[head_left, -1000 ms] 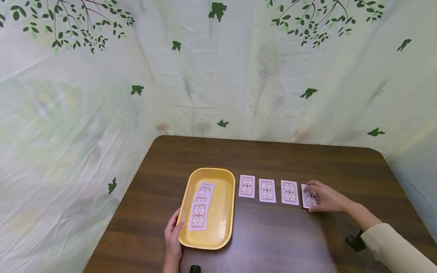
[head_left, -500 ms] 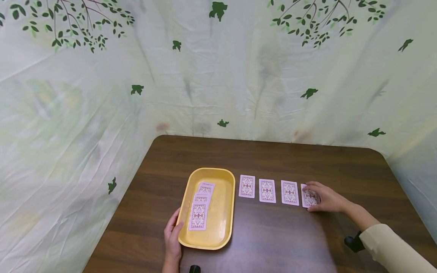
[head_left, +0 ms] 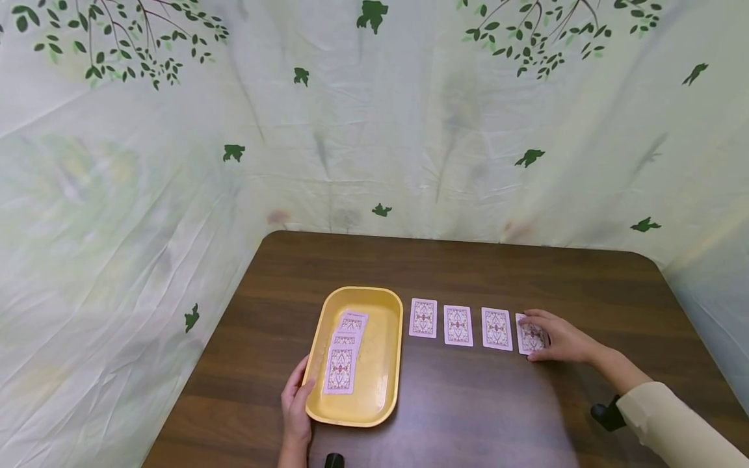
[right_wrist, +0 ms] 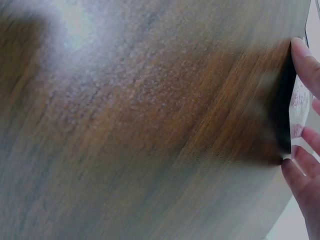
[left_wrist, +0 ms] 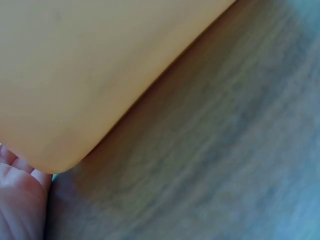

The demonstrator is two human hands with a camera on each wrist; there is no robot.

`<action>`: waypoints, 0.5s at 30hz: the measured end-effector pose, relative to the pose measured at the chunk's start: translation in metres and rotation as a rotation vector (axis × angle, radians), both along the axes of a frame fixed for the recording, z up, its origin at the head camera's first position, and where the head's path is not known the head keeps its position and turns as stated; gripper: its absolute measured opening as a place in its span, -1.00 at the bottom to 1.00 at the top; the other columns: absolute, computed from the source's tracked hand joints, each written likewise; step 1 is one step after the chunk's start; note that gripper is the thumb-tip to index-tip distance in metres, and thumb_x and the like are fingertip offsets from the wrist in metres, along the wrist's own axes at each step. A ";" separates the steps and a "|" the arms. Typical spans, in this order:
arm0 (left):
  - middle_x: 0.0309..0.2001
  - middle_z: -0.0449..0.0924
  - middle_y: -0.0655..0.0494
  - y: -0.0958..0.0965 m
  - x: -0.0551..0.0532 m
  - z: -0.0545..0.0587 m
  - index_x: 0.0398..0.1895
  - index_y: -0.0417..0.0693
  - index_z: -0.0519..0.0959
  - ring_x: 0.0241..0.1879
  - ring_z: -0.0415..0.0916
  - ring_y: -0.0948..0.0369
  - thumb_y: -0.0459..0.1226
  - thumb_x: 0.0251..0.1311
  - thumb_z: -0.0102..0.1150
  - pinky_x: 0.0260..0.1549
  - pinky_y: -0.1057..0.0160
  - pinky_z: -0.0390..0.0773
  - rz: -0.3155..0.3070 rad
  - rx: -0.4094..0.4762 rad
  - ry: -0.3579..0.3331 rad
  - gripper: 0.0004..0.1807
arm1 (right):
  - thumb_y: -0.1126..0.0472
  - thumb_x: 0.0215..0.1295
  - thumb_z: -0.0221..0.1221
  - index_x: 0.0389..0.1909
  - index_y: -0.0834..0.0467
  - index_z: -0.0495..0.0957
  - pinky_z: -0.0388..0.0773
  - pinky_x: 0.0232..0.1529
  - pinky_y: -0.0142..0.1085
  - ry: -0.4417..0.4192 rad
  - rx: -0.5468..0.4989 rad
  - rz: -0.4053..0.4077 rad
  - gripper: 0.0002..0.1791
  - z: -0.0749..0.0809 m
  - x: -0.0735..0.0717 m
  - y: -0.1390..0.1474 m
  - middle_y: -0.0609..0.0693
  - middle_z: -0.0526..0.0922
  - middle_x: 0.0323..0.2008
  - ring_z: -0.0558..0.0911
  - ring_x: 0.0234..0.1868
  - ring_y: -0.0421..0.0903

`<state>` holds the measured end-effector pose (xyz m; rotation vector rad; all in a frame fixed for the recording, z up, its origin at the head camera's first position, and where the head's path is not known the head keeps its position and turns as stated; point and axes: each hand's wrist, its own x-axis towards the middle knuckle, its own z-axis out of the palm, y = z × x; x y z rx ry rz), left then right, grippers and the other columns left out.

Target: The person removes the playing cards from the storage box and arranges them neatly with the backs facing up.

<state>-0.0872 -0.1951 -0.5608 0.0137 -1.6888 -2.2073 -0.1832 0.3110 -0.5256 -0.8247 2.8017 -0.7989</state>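
A yellow tray (head_left: 380, 390) sits at the middle-left of the table, with several overlapping playing cards (head_left: 339, 370) face down in it. My left hand (head_left: 297, 406) grips the tray's near left side, thumb over the rim; in the left wrist view the tray's wall (left_wrist: 110, 65) hides most of that hand. To the right of the tray, playing cards lie face down in a row. At the row's right end, my right hand (head_left: 558, 339) holds the last card (head_left: 531, 338) between thumb and fingers, at its near and far edges. The hand covers part of this card.
In the row lie three other face-down cards: a left one (head_left: 423, 318), a middle one (head_left: 458, 326) and a right one (head_left: 497, 329). They rest on a brown wooden table (head_left: 468, 396). Behind it hangs a pale leaf-patterned cloth (head_left: 409, 130).
Both hands, the tray and the cards stay almost in place. The right hand shifts very slightly to the left early on, with its card.
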 end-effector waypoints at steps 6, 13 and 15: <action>-0.02 0.51 0.08 0.000 0.000 0.001 0.11 -0.65 0.22 -0.10 0.47 0.20 -0.57 0.20 -0.20 -0.13 0.37 0.46 0.005 -0.005 0.001 -0.59 | -0.04 -0.22 0.45 0.02 0.33 0.47 0.26 0.01 0.19 0.003 0.004 0.005 -0.22 0.001 0.000 -0.001 0.39 0.36 0.09 0.35 0.09 0.32; -0.02 0.51 0.05 0.001 0.000 0.001 0.11 -0.66 0.22 -0.11 0.47 0.18 -0.58 0.19 -0.20 -0.15 0.37 0.47 0.002 -0.004 0.015 -0.59 | -0.04 -0.23 0.45 0.02 0.32 0.48 0.27 0.00 0.19 0.017 0.006 0.004 -0.21 0.000 0.000 0.000 0.38 0.37 0.09 0.36 0.09 0.31; -0.02 0.51 0.05 0.001 0.000 0.001 0.11 -0.67 0.22 -0.11 0.47 0.18 -0.58 0.19 -0.20 -0.15 0.37 0.47 0.002 -0.005 0.019 -0.59 | -0.04 -0.23 0.45 0.02 0.32 0.48 0.27 0.00 0.19 0.013 0.007 0.001 -0.22 0.000 0.000 0.000 0.38 0.36 0.09 0.35 0.09 0.31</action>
